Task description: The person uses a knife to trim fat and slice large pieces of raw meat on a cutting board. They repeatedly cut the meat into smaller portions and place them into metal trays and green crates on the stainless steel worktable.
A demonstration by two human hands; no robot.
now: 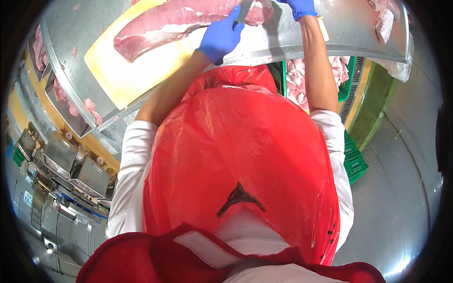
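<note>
A long pink loin of meat point(160, 28) with pale fat lies across a yellow cutting board point(106, 66) on the metal table. My left hand point(221, 38), in a blue glove, is closed at the loin's near edge. From its fingers a knife point(243, 12) points away over the meat, its dark handle partly hidden by the glove. My right hand point(302, 6), also gloved in blue, is at the top edge, right of the loin's end. Most of its fingers are cut off by the picture's edge, so what they hold is hidden.
Under my right forearm stands a green crate point(348, 85) of meat trimmings. More meat pieces point(384, 23) lie at the table's far right. Metal trays point(66, 101) with meat sit below its left edge. Another green crate point(355, 158) rests on the right. My red apron touches the table side.
</note>
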